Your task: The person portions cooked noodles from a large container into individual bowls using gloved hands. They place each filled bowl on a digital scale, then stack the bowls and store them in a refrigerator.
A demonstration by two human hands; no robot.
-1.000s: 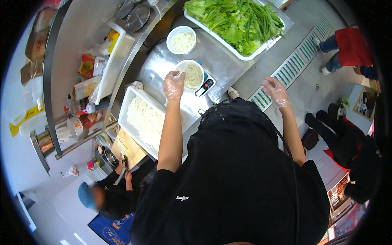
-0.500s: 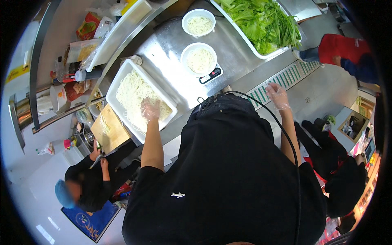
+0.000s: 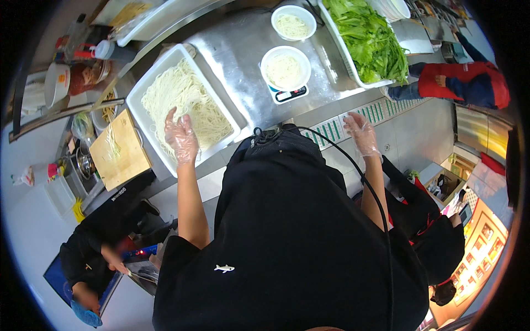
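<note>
My left hand, in a clear plastic glove, is open over the near part of a white tub of pale noodles. Its fingers are apart and slightly curled, with nothing seen in them. To the right of my body, my gloved right hand is raised over the floor, loosely bent and open, holding nothing visible. On the steel counter, a white bowl with a portion of noodles sits on a small digital scale. Behind it stands a second white bowl, also with noodles.
A white tub of green lettuce stands at the far right of the steel counter. Left of the noodles lies a wooden cutting board. Co-workers are at lower left, at lower right and at far right. A black cable crosses my right side.
My left hand has risen off the noodles and its fingers have come apart. My right hand stays raised at my side. The view has shifted, and the co-worker at left has moved away from the board.
</note>
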